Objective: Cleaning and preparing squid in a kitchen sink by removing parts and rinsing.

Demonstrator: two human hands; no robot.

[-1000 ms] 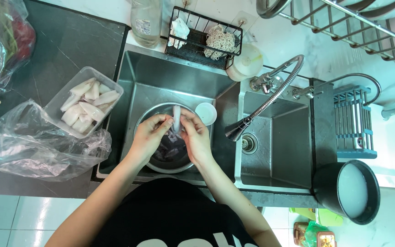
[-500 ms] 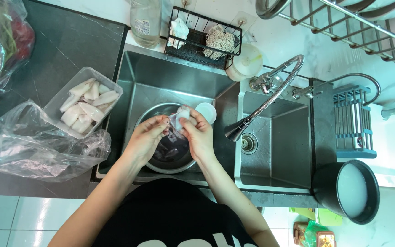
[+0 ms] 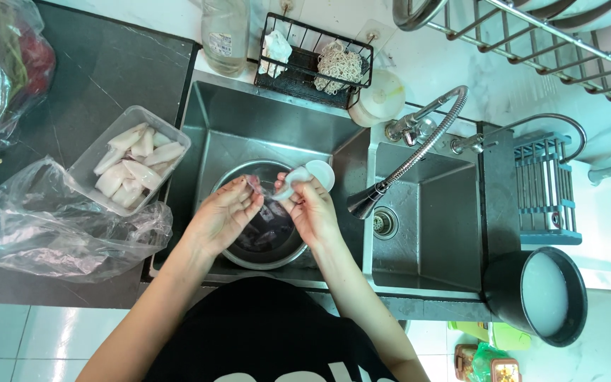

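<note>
Above the round steel bowl in the sink, the left hand and right hand pinch with narrow fingers a pale, wet, probably squid piece, which could slip into the basin.

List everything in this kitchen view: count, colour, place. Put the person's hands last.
Squid piece: one, pale and translucent, held over the bowl.
Metal bowl: one, silver, in the left sink basin, with dark scraps inside.
Small cup: one, white, at the bowl's far rim.
Plastic tray: one, clear, left of the sink, holding white squid pieces.
Plastic bag: one, clear, crumpled on the dark counter.
Wire caddy: one, black, behind the sink, holding scrubbers.
Faucet: one, silver, spring-necked, between the basins.
Pot: one, black, right of the sink, filled with cloudy white liquid.
Left hand: pinching the squid piece.
Right hand: fingers on the squid piece.
</note>
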